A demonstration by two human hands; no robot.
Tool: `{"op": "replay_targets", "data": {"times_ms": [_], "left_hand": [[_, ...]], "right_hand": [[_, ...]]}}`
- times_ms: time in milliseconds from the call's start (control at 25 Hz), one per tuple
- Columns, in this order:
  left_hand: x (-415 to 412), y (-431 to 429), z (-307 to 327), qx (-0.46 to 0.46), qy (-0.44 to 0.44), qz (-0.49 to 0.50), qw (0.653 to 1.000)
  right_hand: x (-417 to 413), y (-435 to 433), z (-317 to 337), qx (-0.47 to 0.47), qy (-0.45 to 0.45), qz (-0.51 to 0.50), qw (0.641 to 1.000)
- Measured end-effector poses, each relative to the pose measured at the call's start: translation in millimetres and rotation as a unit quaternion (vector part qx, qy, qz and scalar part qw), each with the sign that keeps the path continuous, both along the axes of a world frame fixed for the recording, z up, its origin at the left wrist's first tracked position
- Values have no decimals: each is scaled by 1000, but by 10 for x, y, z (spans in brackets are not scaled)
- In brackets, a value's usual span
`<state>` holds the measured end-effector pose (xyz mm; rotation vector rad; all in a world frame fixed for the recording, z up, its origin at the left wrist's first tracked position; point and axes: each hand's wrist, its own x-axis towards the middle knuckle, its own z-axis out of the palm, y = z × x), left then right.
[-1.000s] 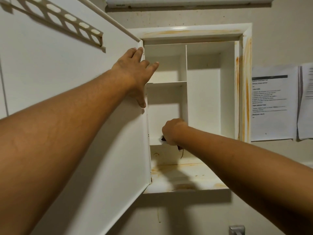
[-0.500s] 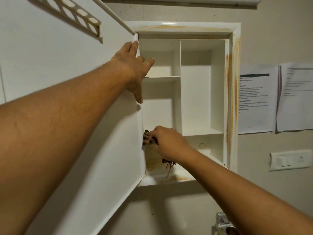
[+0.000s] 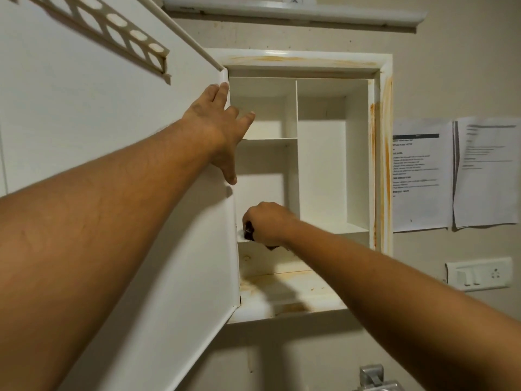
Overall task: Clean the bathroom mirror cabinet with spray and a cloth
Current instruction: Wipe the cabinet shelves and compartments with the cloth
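The white mirror cabinet [image 3: 379, 153] is set in the wall, its frame streaked with orange stains. Its door [image 3: 112, 136] stands swung open to the left. My left hand [image 3: 222, 128] lies flat on the door's inner edge near the top, fingers spread. My right hand [image 3: 267, 224] is inside the lower left compartment, closed on a dark cloth [image 3: 248, 232] that presses on the left end of the shelf [image 3: 352, 228]. Only a small part of the cloth shows past my fingers. No spray bottle is in view.
The cabinet's bottom ledge [image 3: 284, 289] carries rust-coloured marks. Two printed sheets [image 3: 420, 176] hang on the wall to the right, above a switch plate [image 3: 479, 273]. A light fitting [image 3: 296, 11] runs above the cabinet. A metal tap [image 3: 375, 379] shows at the bottom.
My right hand with the cloth has moved up from the lower compartment's left wall to the shelf above it. My left hand stays on the door edge. The view has shifted.
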<state>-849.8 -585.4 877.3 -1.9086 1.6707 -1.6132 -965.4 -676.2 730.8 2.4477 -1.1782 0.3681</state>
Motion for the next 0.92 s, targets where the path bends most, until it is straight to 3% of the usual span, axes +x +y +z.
{"op": "replay_targets", "data": {"times_ms": [200, 360, 680, 760, 800, 920], "left_hand": [[7, -10, -9, -3, 6, -19, 1000], [20, 6, -12, -4, 4, -18, 1000], [-18, 42, -33, 3, 10, -7, 1000], [-28, 44, -52, 4, 9, -6, 1000], [-27, 48, -44, 5, 11, -6, 1000], [-28, 52, -34, 10, 15, -2, 1000]], "right_hand": [[-191, -31, 218, -25, 174, -82, 981], [-6, -19, 174, -9, 212, -175, 961], [-119, 198, 354, 158, 134, -175, 963], [-309, 360, 639, 211, 68, -134, 966], [-406, 425, 805, 190, 13, -103, 976], [-551, 495, 1089, -46, -122, 0, 991]]}}
